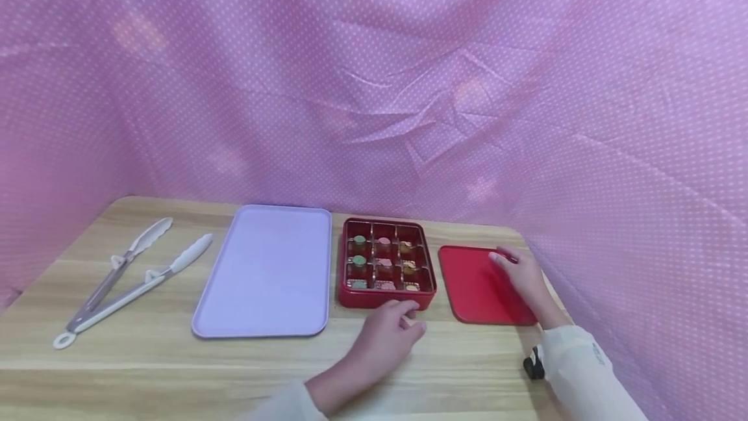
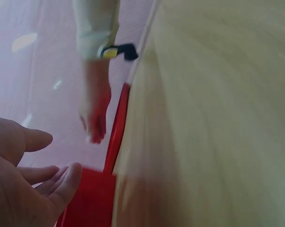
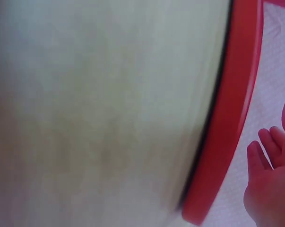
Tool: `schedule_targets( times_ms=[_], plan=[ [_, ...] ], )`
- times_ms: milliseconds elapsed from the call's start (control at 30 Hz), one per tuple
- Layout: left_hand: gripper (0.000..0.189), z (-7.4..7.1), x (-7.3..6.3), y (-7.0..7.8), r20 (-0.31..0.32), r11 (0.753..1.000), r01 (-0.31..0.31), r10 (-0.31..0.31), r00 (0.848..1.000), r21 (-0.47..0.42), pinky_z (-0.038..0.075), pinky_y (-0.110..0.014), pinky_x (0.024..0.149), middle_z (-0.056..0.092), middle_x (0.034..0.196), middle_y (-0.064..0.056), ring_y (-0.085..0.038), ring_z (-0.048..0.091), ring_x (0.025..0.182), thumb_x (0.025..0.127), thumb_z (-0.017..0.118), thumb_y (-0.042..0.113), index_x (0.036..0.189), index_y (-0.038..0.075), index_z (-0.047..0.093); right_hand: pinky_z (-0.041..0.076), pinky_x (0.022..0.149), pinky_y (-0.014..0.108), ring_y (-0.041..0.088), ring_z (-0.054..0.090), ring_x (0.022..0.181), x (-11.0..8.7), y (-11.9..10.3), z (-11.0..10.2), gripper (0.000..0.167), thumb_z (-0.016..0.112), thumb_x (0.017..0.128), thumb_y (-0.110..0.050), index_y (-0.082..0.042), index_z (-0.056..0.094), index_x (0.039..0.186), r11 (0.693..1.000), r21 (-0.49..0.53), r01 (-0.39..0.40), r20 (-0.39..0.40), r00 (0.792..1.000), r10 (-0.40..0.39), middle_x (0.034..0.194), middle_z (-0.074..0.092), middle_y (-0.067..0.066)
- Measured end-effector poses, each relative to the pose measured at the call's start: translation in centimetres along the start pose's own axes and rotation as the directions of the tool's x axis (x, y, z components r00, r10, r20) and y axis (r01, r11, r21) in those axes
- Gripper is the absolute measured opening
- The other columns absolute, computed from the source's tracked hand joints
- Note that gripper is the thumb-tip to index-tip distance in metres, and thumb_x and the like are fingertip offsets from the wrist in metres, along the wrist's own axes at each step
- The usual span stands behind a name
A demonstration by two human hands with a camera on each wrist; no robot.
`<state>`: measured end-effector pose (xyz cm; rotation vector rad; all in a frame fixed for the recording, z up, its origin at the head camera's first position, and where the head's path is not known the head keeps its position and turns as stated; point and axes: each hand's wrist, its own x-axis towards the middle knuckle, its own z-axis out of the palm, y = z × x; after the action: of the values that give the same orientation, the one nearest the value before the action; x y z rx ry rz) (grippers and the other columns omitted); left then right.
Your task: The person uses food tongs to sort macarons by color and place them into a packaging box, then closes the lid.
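Observation:
A square red tin box [image 1: 380, 299] holds a divided insert with small wrapped pieces in rows, green [image 1: 359, 260], pink [image 1: 384, 262] and yellowish [image 1: 410, 264]. My left hand [image 1: 382, 340] is at the box's front side, fingers loosely bent and nothing in them; the left wrist view shows the thumb apart from the fingers beside the red wall [image 2: 90, 201]. To the right lies a flat red lid [image 1: 476, 284]. Over its right part hovers my right hand [image 1: 526, 281], fingers relaxed. In the right wrist view this hand [image 3: 274, 175] appears empty above the lid's raised edge [image 3: 227, 113].
Left of the box lies a pale lilac tray [image 1: 265, 271]. Farther left, white-tipped tongs [image 1: 111, 294] rest spread on the wooden table [image 1: 193, 375]. A pink dotted cloth [image 1: 374, 83] encloses the back and sides. A black band [image 1: 533, 366] is at the right sleeve.

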<state>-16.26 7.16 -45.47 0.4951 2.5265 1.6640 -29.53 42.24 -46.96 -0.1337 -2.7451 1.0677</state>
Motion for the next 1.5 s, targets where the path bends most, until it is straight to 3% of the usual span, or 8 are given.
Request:
schedule_targets(
  times_ms=[200,467,600,733,967,1100,1300,1500],
  plan=[
    [0.04,4.4,1.0,0.2,-0.01,0.999,0.04,-0.04,0.999,-0.001,0.055,-0.028,0.076,0.07,0.101,-0.003,-0.008,0.063,0.085,0.09,0.074,0.024,0.124,0.003,0.07,0.034,0.116,0.054,0.041,0.039,0.143,1.2,1.4,-0.9,0.063,0.063,0.099,-0.044,0.002,0.055,0.141,0.998,0.007,-0.057,0.001,0.998,0.057,0.146,0.052,0.028],
    [0.044,7.8,3.1,0.8,-0.035,0.982,0.175,-0.178,0.983,-0.071,0.054,-0.046,0.097,0.073,0.118,-0.005,-0.024,0.067,0.115,0.09,0.073,0.028,0.129,0.007,0.068,0.032,0.119,0.051,0.037,0.037,0.145,2.2,1.8,-1.5,0.062,0.064,0.099,-0.04,0.0,0.052,0.145,0.981,0.094,-0.17,0.014,0.985,0.17,0.151,0.047,0.025],
    [0.045,8.6,3.9,1.0,-0.056,0.972,0.222,-0.226,0.972,-0.076,0.052,-0.049,0.101,0.071,0.127,-0.007,-0.028,0.063,0.124,0.09,0.074,0.029,0.128,0.007,0.068,0.032,0.119,0.048,0.033,0.037,0.145,2.4,1.9,-1.6,0.062,0.067,0.097,-0.039,-0.001,0.053,0.144,0.97,0.147,-0.192,0.015,0.981,0.192,0.151,0.048,0.024],
    [0.035,9.3,4.6,0.8,-0.088,0.968,0.236,-0.243,0.966,-0.08,0.054,-0.047,0.094,0.072,0.117,-0.004,-0.025,0.066,0.111,0.089,0.073,0.03,0.116,0.007,0.072,0.036,0.116,0.043,0.03,0.039,0.143,2.4,2.3,-1.7,0.061,0.066,0.098,-0.039,-0.002,0.053,0.144,0.967,0.167,-0.192,0.019,0.981,0.192,0.15,0.049,0.022],
    [0.05,10.0,5.2,0.8,-0.093,0.952,0.278,-0.29,0.952,-0.128,0.051,-0.051,0.101,0.07,0.125,-0.006,-0.029,0.062,0.123,0.091,0.073,0.03,0.133,0.004,0.064,0.044,0.104,0.034,0.032,0.046,0.136,2.4,3.0,-1.4,0.054,0.064,0.1,-0.032,0.0,0.056,0.142,0.971,0.143,-0.19,0.011,0.982,0.191,0.147,0.052,0.025],
    [0.04,10.2,5.4,0.7,-0.1,0.955,0.275,-0.287,0.953,-0.113,0.054,-0.051,0.095,0.071,0.121,-0.007,-0.027,0.065,0.114,0.091,0.073,0.027,0.125,0.006,0.069,0.043,0.105,0.036,0.033,0.047,0.136,2.5,3.0,-1.0,0.049,0.066,0.099,-0.026,0.002,0.059,0.138,0.969,0.152,-0.197,-0.017,0.979,0.202,0.145,0.053,0.026],
    [0.01,10.3,5.6,0.4,-0.112,0.96,0.258,-0.27,0.956,-0.111,0.054,-0.04,0.074,0.072,0.105,-0.002,-0.017,0.061,0.087,0.091,0.073,0.022,0.098,0.014,0.072,0.043,0.077,0.008,0.031,0.053,0.126,2.6,3.0,-0.1,0.039,0.069,0.096,-0.014,0.006,0.064,0.13,0.973,0.154,-0.17,-0.065,0.981,0.181,0.136,0.059,0.029],
    [0.015,10.8,5.9,0.4,-0.127,0.954,0.266,-0.283,0.951,-0.137,0.057,-0.043,0.084,0.073,0.11,-0.001,-0.018,0.065,0.098,0.092,0.073,0.019,0.105,0.013,0.074,0.042,0.07,0.007,0.031,0.055,0.118,2.6,3.1,0.2,0.032,0.064,0.095,-0.003,0.008,0.066,0.125,0.974,0.155,-0.167,-0.079,0.98,0.181,0.132,0.061,0.03]
  ],
)
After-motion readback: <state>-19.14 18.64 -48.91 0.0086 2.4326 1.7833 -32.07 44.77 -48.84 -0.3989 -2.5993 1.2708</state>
